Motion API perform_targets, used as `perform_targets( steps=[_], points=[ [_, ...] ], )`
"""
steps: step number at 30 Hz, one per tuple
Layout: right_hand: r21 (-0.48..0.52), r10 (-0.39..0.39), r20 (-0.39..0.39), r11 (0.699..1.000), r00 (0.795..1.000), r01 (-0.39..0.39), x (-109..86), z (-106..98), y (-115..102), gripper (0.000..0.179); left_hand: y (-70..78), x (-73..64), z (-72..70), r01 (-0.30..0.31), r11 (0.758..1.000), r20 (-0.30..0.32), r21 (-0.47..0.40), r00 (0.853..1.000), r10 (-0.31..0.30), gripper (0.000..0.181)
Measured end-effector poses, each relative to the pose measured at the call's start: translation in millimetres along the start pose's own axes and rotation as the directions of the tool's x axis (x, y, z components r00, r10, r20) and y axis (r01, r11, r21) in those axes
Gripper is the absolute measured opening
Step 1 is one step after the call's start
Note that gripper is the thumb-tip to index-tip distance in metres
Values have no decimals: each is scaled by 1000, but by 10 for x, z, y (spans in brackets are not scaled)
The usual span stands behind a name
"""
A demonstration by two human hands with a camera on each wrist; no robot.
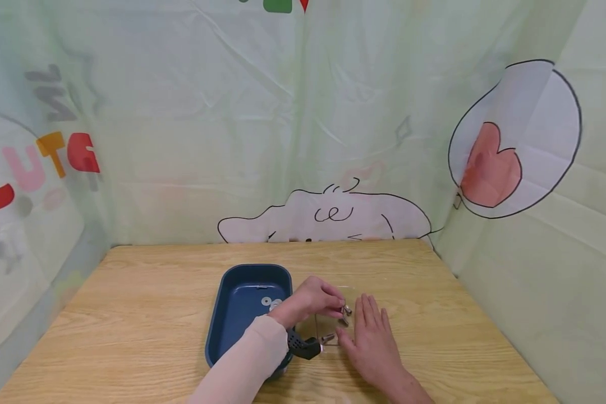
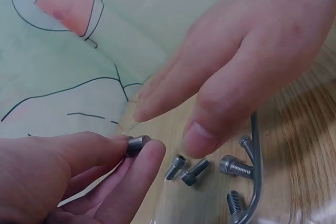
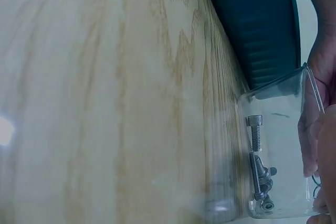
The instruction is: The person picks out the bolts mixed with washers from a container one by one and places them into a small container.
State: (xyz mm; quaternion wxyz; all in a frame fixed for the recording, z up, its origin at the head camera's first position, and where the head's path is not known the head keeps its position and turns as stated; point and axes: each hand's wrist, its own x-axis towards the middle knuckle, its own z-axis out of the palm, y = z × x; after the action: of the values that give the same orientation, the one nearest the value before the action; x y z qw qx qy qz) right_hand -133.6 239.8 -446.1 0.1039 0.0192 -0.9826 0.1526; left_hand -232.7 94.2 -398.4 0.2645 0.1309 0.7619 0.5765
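Observation:
My left hand [image 1: 315, 297] is over the clear plastic box [image 3: 286, 129], pinching a small metal bolt [image 2: 137, 145] between thumb and fingers. Its far end is hidden by the fingertips. Several socket-head bolts [image 2: 239, 168] lie loose in the box, along with a thin bent metal rod [image 2: 256, 156] shaped like a hex key. My right hand [image 1: 376, 342] lies on the box's right side, fingers straight and close together, thumb apart near the bolts. Nothing is seen in its grip.
Left of the box stands a deep blue tray [image 1: 213, 331], holding several pale washers [image 1: 266, 301] and a small metal piece [image 1: 261, 287] at its far end. Both rest on a wooden table [image 1: 146, 303]. Printed curtains [image 1: 182, 140] enclose the back and sides.

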Motion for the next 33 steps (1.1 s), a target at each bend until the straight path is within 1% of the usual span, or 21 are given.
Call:
perform_targets(
  steps=[2,7,13,17,19,23,30,33],
  points=[
    [1,1,5,1000,1000,-1,2,1,-1,79,-5,8,7,7,1000,6,7,1000,-7,16],
    [-8,8,6,1000,1000,-7,13,2,-13,80,-13,14,-7,1,999,16,33,1000,-2,18],
    [-12,12,13,1000,1000,-12,9,1,-19,80,-18,-14,-30,-8,1000,39,23,999,7,15],
    [-15,3,-4,1000,1000,-3,6,12,-14,80,-9,-41,-73,-27,1000,62,-6,998,27,17],
    [-18,0,-12,1000,1000,0,6,15,-11,79,-2,-57,-107,-31,999,80,-40,996,34,18],
    [-18,2,-3,1000,1000,-2,14,19,-15,78,2,-89,-200,-38,996,89,-81,995,45,21],
    [-29,1,15,1000,1000,-1,17,-17,-22,79,19,-128,-360,-61,986,51,-156,996,70,26],
    [-39,-3,16,999,1000,4,23,-46,-22,80,15,-133,-428,-73,982,41,-174,996,81,26]
  ],
)
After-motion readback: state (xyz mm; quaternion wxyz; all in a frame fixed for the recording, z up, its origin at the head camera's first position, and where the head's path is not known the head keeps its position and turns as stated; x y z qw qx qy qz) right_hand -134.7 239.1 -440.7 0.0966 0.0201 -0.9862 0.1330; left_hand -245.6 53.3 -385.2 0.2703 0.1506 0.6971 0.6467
